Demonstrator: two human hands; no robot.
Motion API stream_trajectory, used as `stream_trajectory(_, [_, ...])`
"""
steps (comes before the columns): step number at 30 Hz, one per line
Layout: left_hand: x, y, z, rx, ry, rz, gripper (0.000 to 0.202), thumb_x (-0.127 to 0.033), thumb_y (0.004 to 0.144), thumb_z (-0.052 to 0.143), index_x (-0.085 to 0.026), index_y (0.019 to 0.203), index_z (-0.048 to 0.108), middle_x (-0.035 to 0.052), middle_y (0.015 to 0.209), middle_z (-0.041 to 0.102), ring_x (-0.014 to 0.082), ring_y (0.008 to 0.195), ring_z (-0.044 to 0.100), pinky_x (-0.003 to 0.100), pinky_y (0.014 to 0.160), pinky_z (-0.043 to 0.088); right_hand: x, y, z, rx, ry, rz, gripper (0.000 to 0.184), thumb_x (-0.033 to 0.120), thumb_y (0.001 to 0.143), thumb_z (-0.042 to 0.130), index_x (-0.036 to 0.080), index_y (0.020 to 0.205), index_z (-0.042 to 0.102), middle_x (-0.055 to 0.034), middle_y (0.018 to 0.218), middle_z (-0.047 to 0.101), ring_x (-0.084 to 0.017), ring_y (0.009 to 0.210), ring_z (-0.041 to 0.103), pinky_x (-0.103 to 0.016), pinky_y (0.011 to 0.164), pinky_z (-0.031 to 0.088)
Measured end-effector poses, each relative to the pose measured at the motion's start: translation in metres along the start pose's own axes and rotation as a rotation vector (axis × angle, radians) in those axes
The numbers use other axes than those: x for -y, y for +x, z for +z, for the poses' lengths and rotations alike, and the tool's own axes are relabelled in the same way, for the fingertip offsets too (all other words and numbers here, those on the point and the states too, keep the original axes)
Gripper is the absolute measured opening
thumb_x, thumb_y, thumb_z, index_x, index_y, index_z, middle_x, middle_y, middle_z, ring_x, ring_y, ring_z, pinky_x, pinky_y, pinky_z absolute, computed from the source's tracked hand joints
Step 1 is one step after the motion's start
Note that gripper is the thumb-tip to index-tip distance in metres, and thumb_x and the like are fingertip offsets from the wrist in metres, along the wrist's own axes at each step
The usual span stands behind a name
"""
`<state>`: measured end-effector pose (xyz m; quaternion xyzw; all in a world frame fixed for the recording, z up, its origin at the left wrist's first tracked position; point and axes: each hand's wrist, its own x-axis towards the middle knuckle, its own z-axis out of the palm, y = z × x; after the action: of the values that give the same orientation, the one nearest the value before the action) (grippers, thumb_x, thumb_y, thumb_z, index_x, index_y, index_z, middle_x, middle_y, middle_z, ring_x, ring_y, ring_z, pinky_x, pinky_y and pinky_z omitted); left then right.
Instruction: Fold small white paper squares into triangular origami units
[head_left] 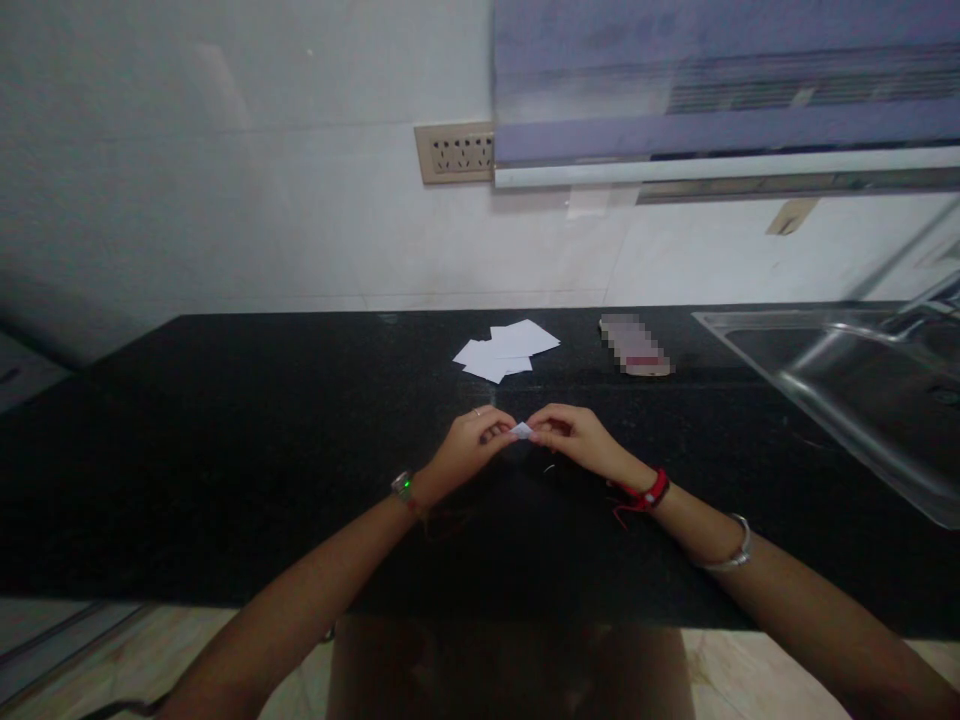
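The left hand [474, 442] and right hand [581, 438] pinch a small white piece of paper [522, 430] between them, over the black stone surface [247, 430]; light, even pressure should keep its edges neat.

A kitchen, shown by the metal sink [806, 405] set into a dark countertop [225, 440] against a tiled wall [247, 200].

Paper slip [522, 430]: matt | paper sheets [517, 343]: matt, smooth | countertop [247, 430]: stone-like, glossy | sink [832, 380]: metal, shiny | wall tiles [300, 220]: glossy
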<state>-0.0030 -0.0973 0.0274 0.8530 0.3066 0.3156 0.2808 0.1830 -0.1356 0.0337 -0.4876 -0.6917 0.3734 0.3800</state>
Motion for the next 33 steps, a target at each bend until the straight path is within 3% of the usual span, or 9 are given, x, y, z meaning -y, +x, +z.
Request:
stream_trajectory(8, [-0.0016,-0.0012,-0.0013,-0.032,-0.094,-0.018,0.014,-0.022,0.076,0.051,-0.016,0.087,0.058,0.0017,0.079,0.057,0.0105,0.072,0.053,0.021,0.064,0.042,0.0092,-0.0047,0.0013,-0.068,-0.286,-0.170,0.015,0.026,0.074,0.053,0.014,0.081,0.061,-0.0043,0.074,0.060,-0.011,0.062,0.051,-0.022,0.055,0.039])
stream_trajectory(12, [-0.0037,-0.0011,-0.0020,-0.001,-0.039,0.003,0.014,-0.022,0.077,0.048,-0.017,0.086,0.058,0.0015,0.078,0.056,0.0111,0.071,0.052,0.022,0.061,0.041,0.0105,-0.0052,0.0019,-0.052,-0.301,-0.182,0.019,0.030,0.075,0.053,0.015,0.085,0.060,-0.0033,0.071,0.058,-0.010,0.059,0.049,-0.021,0.053,0.038])
stream_trajectory(23, [-0.0027,-0.0007,0.0038,0.000,0.034,0.008,0.010,-0.021,0.076,0.047,-0.015,0.076,0.055,-0.0009,0.069,0.053,0.0082,0.057,0.044,0.019,0.052,0.034,0.0073,-0.0039,0.0063,-0.045,-0.307,-0.164,0.012,0.024,0.078,0.049,0.015,0.076,0.055,-0.0007,0.068,0.053,-0.009,0.058,0.044,-0.020,0.052,0.033])
stream_trajectory(33, [-0.0013,0.0013,0.0004,0.125,-0.202,-0.133,0.014,-0.025,0.078,0.045,-0.014,0.080,0.054,0.0007,0.075,0.055,0.0098,0.066,0.050,0.021,0.058,0.039,0.0022,-0.0019,0.0052,0.004,-0.203,-0.131,0.012,0.023,0.079,0.047,0.015,0.077,0.054,-0.0009,0.070,0.054,-0.010,0.062,0.047,-0.021,0.056,0.036])
